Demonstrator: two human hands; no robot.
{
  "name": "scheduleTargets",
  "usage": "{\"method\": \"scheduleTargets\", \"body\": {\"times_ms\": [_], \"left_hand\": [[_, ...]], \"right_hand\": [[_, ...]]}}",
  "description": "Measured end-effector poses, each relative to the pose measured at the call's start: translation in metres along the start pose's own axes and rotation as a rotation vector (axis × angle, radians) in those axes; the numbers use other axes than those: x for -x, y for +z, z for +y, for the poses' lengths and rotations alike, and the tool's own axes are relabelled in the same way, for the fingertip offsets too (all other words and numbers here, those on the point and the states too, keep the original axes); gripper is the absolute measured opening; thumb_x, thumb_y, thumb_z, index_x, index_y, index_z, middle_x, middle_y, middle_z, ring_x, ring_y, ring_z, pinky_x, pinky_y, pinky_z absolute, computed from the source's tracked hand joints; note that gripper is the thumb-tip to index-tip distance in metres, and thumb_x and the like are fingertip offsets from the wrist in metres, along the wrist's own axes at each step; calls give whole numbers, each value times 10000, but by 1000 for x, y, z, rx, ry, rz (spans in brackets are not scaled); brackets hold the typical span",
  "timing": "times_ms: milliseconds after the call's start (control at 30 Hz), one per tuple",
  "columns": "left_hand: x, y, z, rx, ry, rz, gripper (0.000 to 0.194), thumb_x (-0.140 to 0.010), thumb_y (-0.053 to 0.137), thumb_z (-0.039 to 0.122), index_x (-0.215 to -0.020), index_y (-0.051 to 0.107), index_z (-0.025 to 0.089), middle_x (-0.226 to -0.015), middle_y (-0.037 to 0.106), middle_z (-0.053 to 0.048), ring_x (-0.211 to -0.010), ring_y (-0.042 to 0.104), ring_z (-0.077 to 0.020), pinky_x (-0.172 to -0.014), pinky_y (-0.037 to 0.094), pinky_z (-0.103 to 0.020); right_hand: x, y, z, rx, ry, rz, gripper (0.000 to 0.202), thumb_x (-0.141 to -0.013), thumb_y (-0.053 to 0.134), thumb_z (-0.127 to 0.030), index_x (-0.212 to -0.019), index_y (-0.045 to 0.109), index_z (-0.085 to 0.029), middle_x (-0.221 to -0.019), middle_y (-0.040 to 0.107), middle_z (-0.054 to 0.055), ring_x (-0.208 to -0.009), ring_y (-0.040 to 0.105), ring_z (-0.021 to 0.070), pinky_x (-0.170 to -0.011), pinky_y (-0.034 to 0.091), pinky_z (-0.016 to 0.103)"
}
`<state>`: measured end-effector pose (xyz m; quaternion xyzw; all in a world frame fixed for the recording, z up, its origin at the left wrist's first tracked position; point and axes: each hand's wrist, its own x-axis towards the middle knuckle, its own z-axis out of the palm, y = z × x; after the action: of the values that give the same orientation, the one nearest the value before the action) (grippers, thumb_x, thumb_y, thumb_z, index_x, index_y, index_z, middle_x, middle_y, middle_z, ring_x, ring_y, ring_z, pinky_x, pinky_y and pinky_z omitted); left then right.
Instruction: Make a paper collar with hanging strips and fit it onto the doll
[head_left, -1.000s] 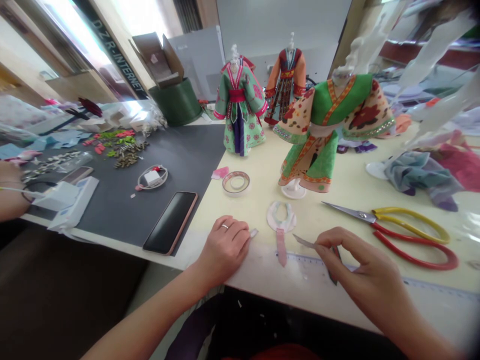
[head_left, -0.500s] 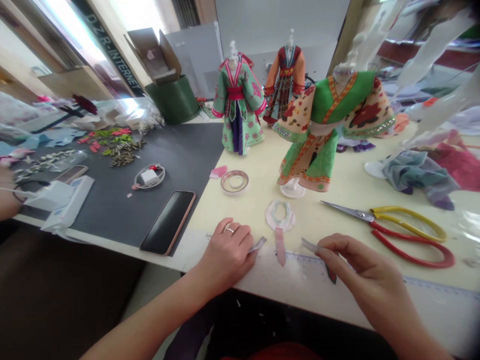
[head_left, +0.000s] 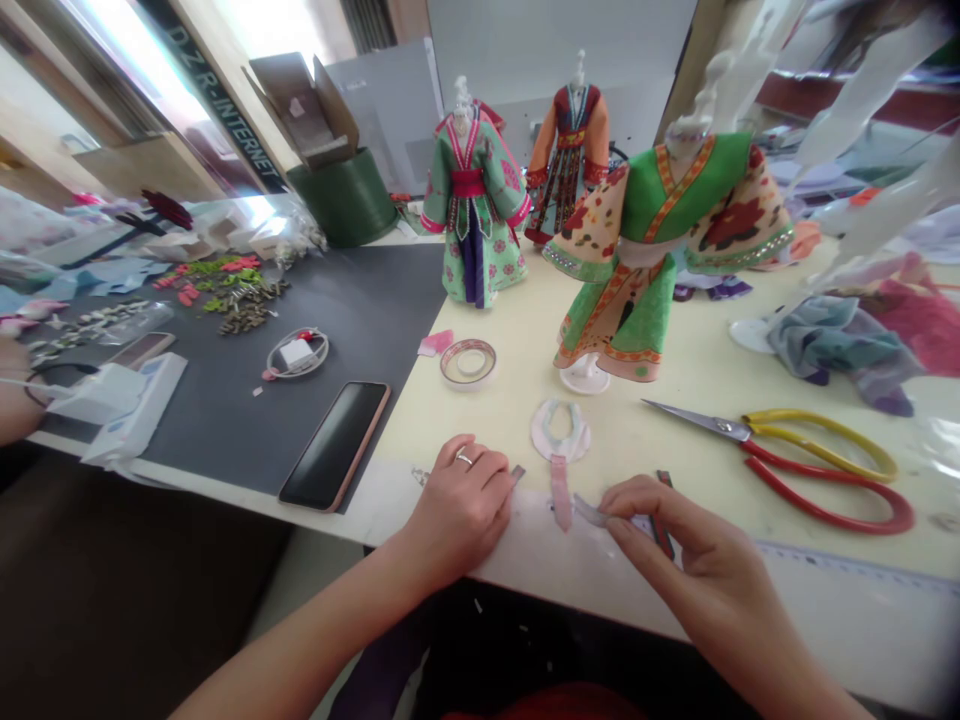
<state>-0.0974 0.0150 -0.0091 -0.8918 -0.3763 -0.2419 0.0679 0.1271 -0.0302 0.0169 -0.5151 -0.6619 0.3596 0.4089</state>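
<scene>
My left hand [head_left: 465, 500], a ring on one finger, rests on the table with its fingers closed on a small grey strip [head_left: 518, 474]. Between thumb and fingers my right hand [head_left: 667, 540] pinches a thin grey strip [head_left: 590, 511], its free end pointing left. Between the hands lies a pink pointed strip [head_left: 561, 495], just below a pale round fabric piece [head_left: 561, 430] with a light green loop on it. Beside my right fingers is a dark strip with red [head_left: 664, 540], partly hidden by that hand. A ruler [head_left: 847, 571] runs under the right hand.
Scissors [head_left: 739, 432] with yellow and red handles lie at right. A dressed doll form [head_left: 645, 250] stands behind, with two more further back. A tape roll [head_left: 468, 363] and a phone [head_left: 335, 445] lie to the left. Another person's arm [head_left: 15, 390] shows at the left edge.
My right hand has moved left with its strip, close to the pink strip. Less of the strip at my left hand shows. More of the dark strip is visible behind my right fingers.
</scene>
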Motion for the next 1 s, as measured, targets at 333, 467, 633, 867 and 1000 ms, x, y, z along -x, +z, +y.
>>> {"method": "scheduleTargets", "body": {"times_ms": [333, 467, 633, 867, 1000], "left_hand": [[-5, -17, 3, 105, -47, -160, 196, -826, 579, 314, -891, 601, 131, -907, 651, -76, -853, 591, -221, -986, 361, -494], [-2, -21, 1, 172, -79, -44, 327, -822, 615, 354, -1042, 586, 114, -1002, 649, -116, -946, 586, -257, -978, 370, -498], [1, -31, 20, 369, -305, 223, 138, -823, 605, 165, -954, 645, 143, -928, 633, -98, -873, 577, -209, -796, 464, -369], [-9, -27, 76, 1770, -1057, -204, 238, -837, 627, 377, -802, 656, 144, -622, 537, 1, -554, 449, -77, -550, 368, -204], [-13, -24, 81, 1901, -1257, -62, 234, -749, 732, 334, -739, 615, 132, -574, 525, 18, -540, 435, -68, -560, 356, -195]], "right_hand": [[2, -1, 4, -1, 48, 27, 88, -869, 564, -286, -806, 598, -234, -807, 632, 9, -760, 571, 158, -649, 464, 253], [3, 0, 4, -24, 44, 42, 85, -879, 557, -285, -822, 603, -243, -824, 640, 5, -791, 594, 160, -633, 463, 243], [9, 7, 5, -62, -35, 169, 33, -861, 582, -226, -852, 605, -248, -858, 658, 8, -830, 626, 163, -701, 509, 248], [21, 25, -5, -85, -276, 230, 197, -814, 560, -54, -894, 597, -230, -899, 642, 40, -858, 630, 176, -742, 527, 298], [26, 32, -7, -31, -329, 244, 212, -803, 554, -17, -887, 593, -209, -943, 613, 55, -898, 610, 166, -764, 515, 294]]}}
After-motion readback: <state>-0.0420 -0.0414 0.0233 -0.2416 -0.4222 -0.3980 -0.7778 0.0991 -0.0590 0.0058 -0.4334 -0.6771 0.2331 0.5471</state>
